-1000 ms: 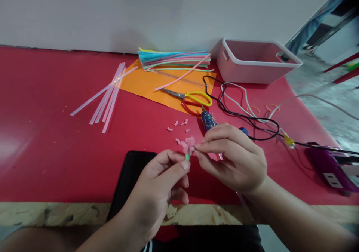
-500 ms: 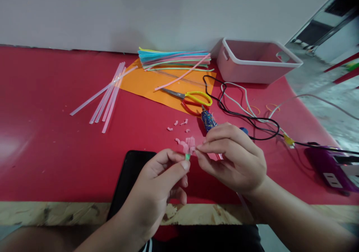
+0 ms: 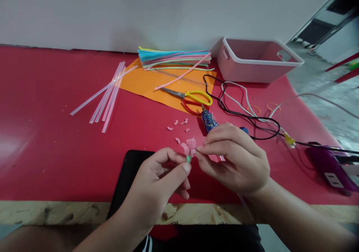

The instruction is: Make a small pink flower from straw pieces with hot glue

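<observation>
My left hand (image 3: 165,177) pinches the green base of a small pink pipe-cleaner flower (image 3: 191,145) between thumb and forefinger. From the right, my right hand (image 3: 235,156) has its thumb and forefinger closed at a petal on the flower's right side. Several short pink curled pieces (image 3: 177,141) lie on the red table (image 3: 56,151) just beyond the flower. A glue gun (image 3: 208,120) with a blue, strand-covered nozzle end lies behind my right hand, which hides most of it. Scissors (image 3: 199,98) with yellow and red handles rest beyond it.
A bundle of coloured pipe cleaners (image 3: 174,59) lies on an orange sheet (image 3: 134,82). Clear glue sticks (image 3: 108,95) are at left. A pink bin (image 3: 258,67) stands at the back right. Black and white cables (image 3: 249,113) run to a purple power strip (image 3: 331,169). A black phone (image 3: 129,173) lies by my left wrist.
Both hands have shifted very slightly, with the flower moving a little down and right. The grip of each hand looks the same.
</observation>
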The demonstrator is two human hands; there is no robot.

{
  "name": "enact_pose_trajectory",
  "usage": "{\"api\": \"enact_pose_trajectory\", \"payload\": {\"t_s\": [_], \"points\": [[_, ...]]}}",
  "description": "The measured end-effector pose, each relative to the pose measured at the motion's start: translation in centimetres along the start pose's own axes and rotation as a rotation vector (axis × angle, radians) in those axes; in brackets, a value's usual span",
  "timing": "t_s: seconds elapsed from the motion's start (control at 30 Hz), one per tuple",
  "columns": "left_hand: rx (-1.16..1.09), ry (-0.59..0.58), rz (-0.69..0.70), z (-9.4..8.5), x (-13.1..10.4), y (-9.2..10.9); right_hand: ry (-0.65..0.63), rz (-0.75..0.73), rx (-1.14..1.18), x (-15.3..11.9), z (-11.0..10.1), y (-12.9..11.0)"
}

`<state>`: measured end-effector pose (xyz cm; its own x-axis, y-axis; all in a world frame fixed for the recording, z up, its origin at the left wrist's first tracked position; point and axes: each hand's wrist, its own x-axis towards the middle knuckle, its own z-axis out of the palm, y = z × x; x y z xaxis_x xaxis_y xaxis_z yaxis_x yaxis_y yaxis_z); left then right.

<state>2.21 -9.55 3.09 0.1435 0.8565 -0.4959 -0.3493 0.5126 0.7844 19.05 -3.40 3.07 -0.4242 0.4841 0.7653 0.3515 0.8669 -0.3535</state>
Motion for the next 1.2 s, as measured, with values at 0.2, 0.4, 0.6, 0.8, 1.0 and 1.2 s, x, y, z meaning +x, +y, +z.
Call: {"api": "enact_pose_trajectory", "payload": {"t_s": [0.2,0.4,0.6,0.8,1.0,1.2], "points": [[0.044,0.044,0.076,0.1,-0.2,0.4,0.064,0.085,0.131,-0.5,-0.6,0.5],[0.331,0.025,0.343,-0.1,-0.7,0.2,0.039,0.138,0.285,-0.7,-0.6,0.9],[0.318,0.020,0.311,0.1,-0.7,0.5,0.022,0.042,0.376,-0.5,-0.9,0.4],[0.266,-0.009,0.186,-0.2,-0.8,0.3,0.058,-0.024,0.305,-0.6,-0.8,0.7],[0.149,-0.066,0.074,-0.1,-0.8,-0.1,0.093,-0.181,0.157,-0.4,-0.8,0.8],[0.100,-0.071,0.026,0.1,-0.8,0.0,0.010,-0.127,0.083,-0.9,-1.6,0.2]]}}
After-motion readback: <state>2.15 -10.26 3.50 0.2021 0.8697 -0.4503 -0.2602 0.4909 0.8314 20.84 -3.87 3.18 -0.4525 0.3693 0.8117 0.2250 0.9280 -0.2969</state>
